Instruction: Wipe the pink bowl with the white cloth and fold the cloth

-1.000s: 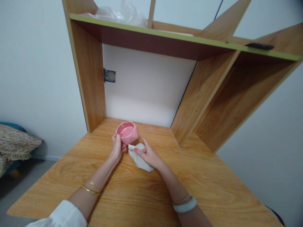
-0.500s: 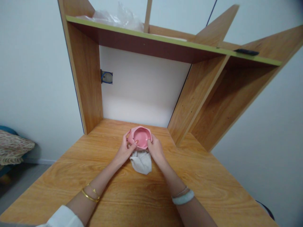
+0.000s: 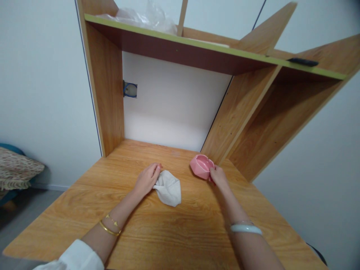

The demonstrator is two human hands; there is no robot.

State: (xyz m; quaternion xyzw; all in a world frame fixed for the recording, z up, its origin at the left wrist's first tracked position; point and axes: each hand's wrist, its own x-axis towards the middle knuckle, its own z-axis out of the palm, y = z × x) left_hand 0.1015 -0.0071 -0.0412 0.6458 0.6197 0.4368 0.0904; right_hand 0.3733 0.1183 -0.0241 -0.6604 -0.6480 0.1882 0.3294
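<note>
A pink, faceted ashtray (image 3: 200, 167) with notches in its rim is in my right hand (image 3: 218, 177), which grips it by its right side. It is tilted, its hollow partly showing, close to the foot of the upright wooden divider. My left hand (image 3: 149, 177) rests on the desk with its fingers closed on the left edge of a pale grey cloth (image 3: 169, 188). The rest of the cloth lies crumpled on the wood, between my two hands.
The wooden desk (image 3: 165, 236) has a hutch behind it, with a shelf (image 3: 180, 44) above. Clear plastic wrapping (image 3: 146, 18) and a dark flat object (image 3: 303, 62) lie up there. An open socket box (image 3: 130, 90) shows at the left. A patterned cloth (image 3: 17, 170) covers something at far left.
The ashtray has moved right, out of my left hand and into my right hand alone. My left hand has gone down to the cloth. The view has shifted slightly.
</note>
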